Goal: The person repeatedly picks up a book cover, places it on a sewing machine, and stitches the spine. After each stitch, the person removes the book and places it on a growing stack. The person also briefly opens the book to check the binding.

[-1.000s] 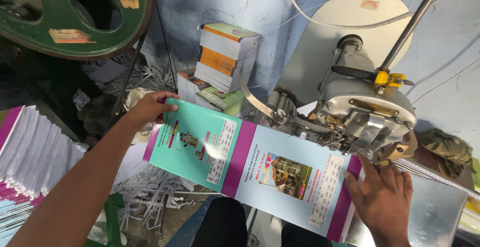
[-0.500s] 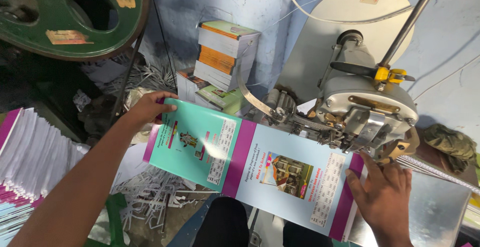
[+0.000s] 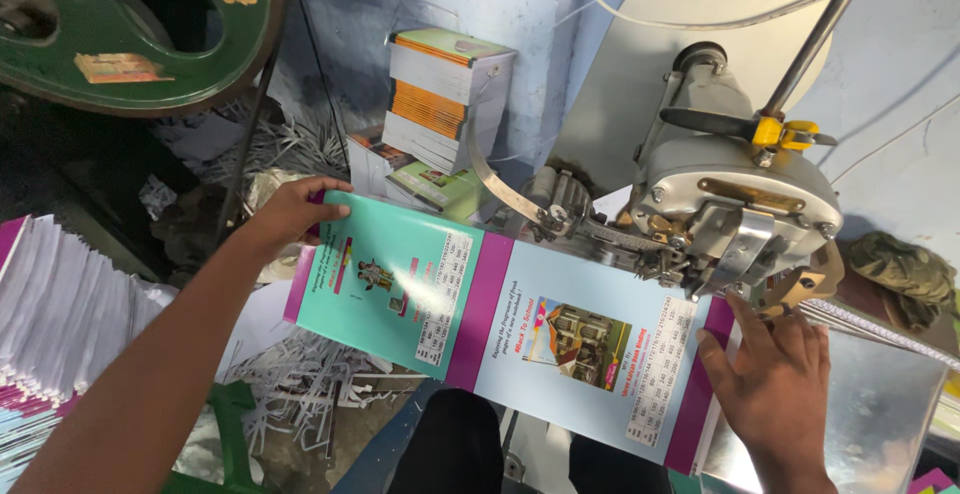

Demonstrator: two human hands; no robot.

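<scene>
An opened booklet cover [image 3: 500, 324], teal on its left half and pale blue on its right with magenta bands, lies spread under the head of a grey stitching machine [image 3: 735, 209]. My left hand [image 3: 290, 214] grips the cover's far left edge. My right hand [image 3: 775, 394] lies flat with fingers spread on its right end, next to the machine's metal table [image 3: 880, 414]. The cover's upper edge sits beneath the machine head.
A stack of bound booklets [image 3: 445, 99] stands against the blue wall behind. More booklets are piled at the left edge [image 3: 60, 324]. A large green wheel [image 3: 150, 34] is at top left. Paper trimmings [image 3: 310, 394] litter the floor below.
The cover has stayed almost in place under the machine head. My right hand has shifted slightly along the right end; my left hand keeps its hold.
</scene>
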